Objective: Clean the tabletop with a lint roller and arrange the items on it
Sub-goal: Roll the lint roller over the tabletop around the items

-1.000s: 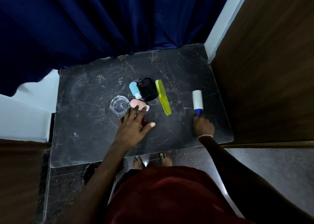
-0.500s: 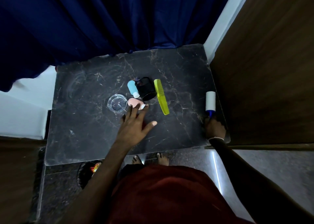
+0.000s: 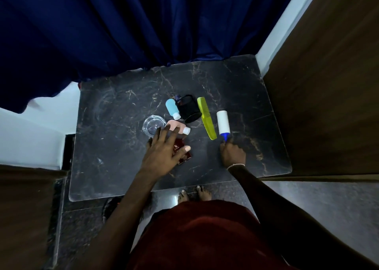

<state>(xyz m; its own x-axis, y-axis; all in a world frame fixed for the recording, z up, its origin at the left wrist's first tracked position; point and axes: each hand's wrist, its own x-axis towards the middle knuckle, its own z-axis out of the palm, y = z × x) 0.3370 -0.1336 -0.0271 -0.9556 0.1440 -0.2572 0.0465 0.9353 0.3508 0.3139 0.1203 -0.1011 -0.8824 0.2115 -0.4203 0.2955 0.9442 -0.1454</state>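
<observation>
On the dark marble tabletop [image 3: 114, 157] my right hand [image 3: 232, 154] grips the blue handle of a white lint roller [image 3: 223, 122], whose roll lies on the surface just right of a yellow-green comb [image 3: 206, 118]. My left hand [image 3: 164, 153] rests flat, fingers spread, on a dark red box [image 3: 183, 154]. Its fingertips reach a pink bottle [image 3: 176, 126] and a clear glass dish [image 3: 152, 125]. Behind these stand a light blue bottle [image 3: 172, 111] and a black cup [image 3: 189, 111].
A dark blue curtain [image 3: 143, 28] hangs along the table's far edge. A brown wooden panel [image 3: 328, 95] borders the right side, a white wall the left. My bare feet [image 3: 194, 194] show below the near edge on the shiny floor.
My right hand swung the lint roller out to the table's right edge, then back left beside the comb. My left hand stayed on the red box.
</observation>
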